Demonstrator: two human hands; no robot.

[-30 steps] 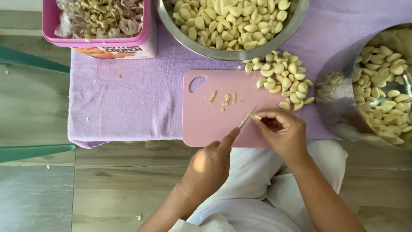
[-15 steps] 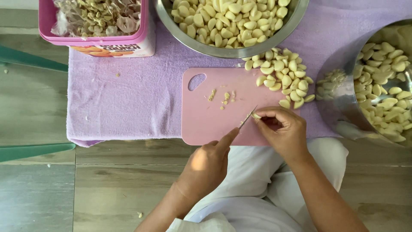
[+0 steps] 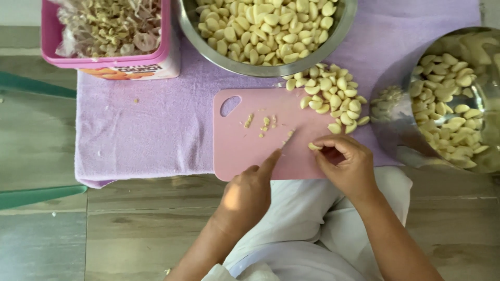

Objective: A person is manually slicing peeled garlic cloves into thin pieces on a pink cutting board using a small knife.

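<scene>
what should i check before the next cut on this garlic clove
1. Clove pinned on the pink board by the right hand: ok.
2. Knife gripped in the left hand, forefinger along the blade: ok.
3. Right fingertips clear of the blade edge: cannot tell, they sit close.
4. Board flat on the purple cloth: ok.
5. Cutting spot free of the clove pile: ok, pile lies at the board's far right corner.

The cutting board (image 3: 250,151) looks matt pink plastic, lying on soft lilac cloth (image 3: 146,130). Both bowls (image 3: 271,67) are glossy metal; the floor (image 3: 47,229) is wood-grained.
</scene>
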